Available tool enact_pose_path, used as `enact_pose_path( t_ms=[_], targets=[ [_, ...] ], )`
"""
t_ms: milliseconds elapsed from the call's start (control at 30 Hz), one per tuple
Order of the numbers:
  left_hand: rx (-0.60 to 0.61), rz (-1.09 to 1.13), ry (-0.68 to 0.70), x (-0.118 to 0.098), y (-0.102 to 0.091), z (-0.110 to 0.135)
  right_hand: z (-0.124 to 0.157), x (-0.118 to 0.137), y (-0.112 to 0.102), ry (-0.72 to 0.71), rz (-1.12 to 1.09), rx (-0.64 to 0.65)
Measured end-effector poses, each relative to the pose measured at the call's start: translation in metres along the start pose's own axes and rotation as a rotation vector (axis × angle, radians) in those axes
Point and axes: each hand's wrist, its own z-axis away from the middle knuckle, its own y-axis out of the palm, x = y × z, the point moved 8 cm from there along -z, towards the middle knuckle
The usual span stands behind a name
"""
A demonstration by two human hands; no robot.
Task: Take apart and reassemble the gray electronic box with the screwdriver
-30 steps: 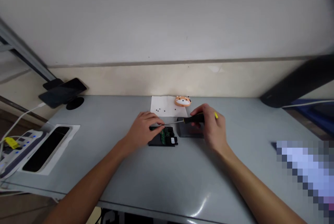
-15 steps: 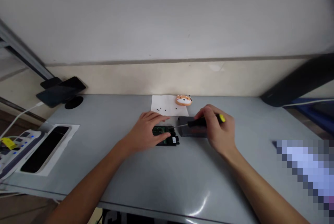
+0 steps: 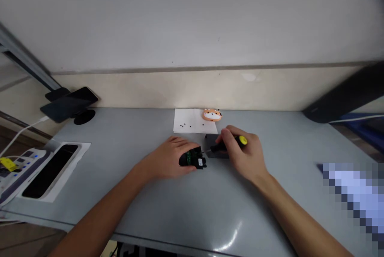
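The black case [image 3: 195, 161] with a green board [image 3: 189, 158] in it lies flat on the table [image 3: 180, 209], in front of the person; the left hand [image 3: 172, 157] holds its left part, fingers along the far edge and thumb along the near edge, pressing in from both sides; the right hand [image 3: 247, 155] has its fingers pinching the handle of a screwdriver [image 3: 221, 146], which leans low over a dark box [image 3: 212, 141]; its thin tip is at the far right corner of the case, too small to tell if it sits in a screw.

To do this well, I think the left hand should hold the case firmly; the tip should sit snugly and be pushed gently, so it does not slip and scratch the board; the little dark bits [image 3: 190, 126] on the white paper [image 3: 195, 115] are best not bumped.
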Motion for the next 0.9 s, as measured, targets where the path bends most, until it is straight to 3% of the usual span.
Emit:
enact_pose_path(
  t_ms=[367, 900],
  targets=[
    [0.012, -0.023, 0.017, -0.002, 0.0, -0.001, -0.002, 0.009, 0.003, -0.031, 0.028, 0.054],
    [-0.051, -0.034, 0.059, 0.001, 0.002, 0.0, -0.027, 0.051, 0.045, -0.115, 0.135, 0.312]
  ],
)
